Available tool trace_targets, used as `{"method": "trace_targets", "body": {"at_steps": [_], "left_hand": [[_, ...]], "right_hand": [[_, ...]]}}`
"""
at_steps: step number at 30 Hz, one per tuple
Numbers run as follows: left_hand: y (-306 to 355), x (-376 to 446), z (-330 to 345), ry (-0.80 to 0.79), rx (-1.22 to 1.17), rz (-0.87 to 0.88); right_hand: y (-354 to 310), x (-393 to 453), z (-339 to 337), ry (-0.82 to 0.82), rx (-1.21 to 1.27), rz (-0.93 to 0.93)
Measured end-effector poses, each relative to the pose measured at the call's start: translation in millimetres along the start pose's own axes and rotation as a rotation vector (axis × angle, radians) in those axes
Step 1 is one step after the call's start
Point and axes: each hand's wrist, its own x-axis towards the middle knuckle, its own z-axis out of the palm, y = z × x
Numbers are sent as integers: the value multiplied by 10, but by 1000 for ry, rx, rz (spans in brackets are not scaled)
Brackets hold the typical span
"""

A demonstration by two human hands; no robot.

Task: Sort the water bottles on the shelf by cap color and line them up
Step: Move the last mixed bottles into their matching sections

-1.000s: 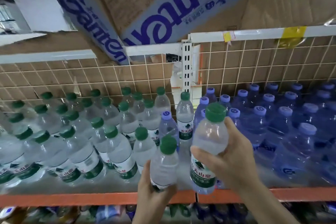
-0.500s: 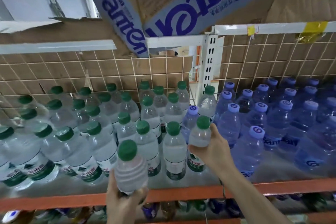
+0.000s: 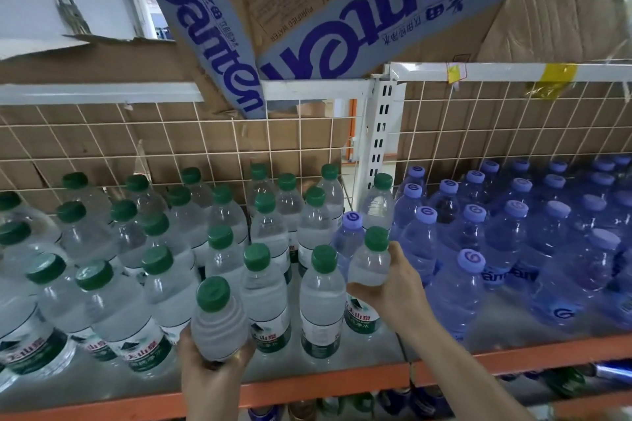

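Several clear green-capped bottles (image 3: 263, 287) fill the left half of the shelf (image 3: 325, 383); several blue bottles with lilac caps (image 3: 455, 277) fill the right half. My left hand (image 3: 208, 376) grips a green-capped bottle (image 3: 219, 321) from below, over the shelf's front edge. My right hand (image 3: 393, 290) holds another green-capped bottle (image 3: 371, 260) by its shoulder, standing at the seam between the two groups. A lone lilac-capped bottle (image 3: 350, 225) stands just behind it among green caps, and one green-capped bottle (image 3: 379, 195) stands further back beside the blue ones.
A white wire grid (image 3: 171, 147) backed with cardboard closes the shelf's rear. A white slotted upright (image 3: 381, 133) divides the two bays. A tilted Ganten carton (image 3: 307, 10) overhangs from the top. The orange front rail (image 3: 513, 355) runs below, with more bottles on a lower shelf.
My right hand has set its green-capped bottle down at the seam by the blue bottles. My left hand has carried its bottle leftward, in front of the green-capped rows. The camera shifted left.
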Motion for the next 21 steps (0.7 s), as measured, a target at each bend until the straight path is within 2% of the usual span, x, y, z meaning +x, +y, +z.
{"method": "trace_targets", "body": {"at_steps": [5,9,10,13,17,21], "left_hand": [[28,-50,142,101,0,9],[-44,6,145,101,8,53],[-112,8,160,110,41,88],[-103,-31,200,206,335,231],[-54,-113,245,207,410,234],[-87,-37,143,216,483,249]], "right_hand": [[-47,27,-115,-135,-9,51],[-68,17,-175,-147,10,53],[-83,19,-184,-136,16,36],[-118,30,-202,-115,-3,-7],[-121,40,-238,-91,-109,-21],[-97,39,-258,-94,-102,-26]]}}
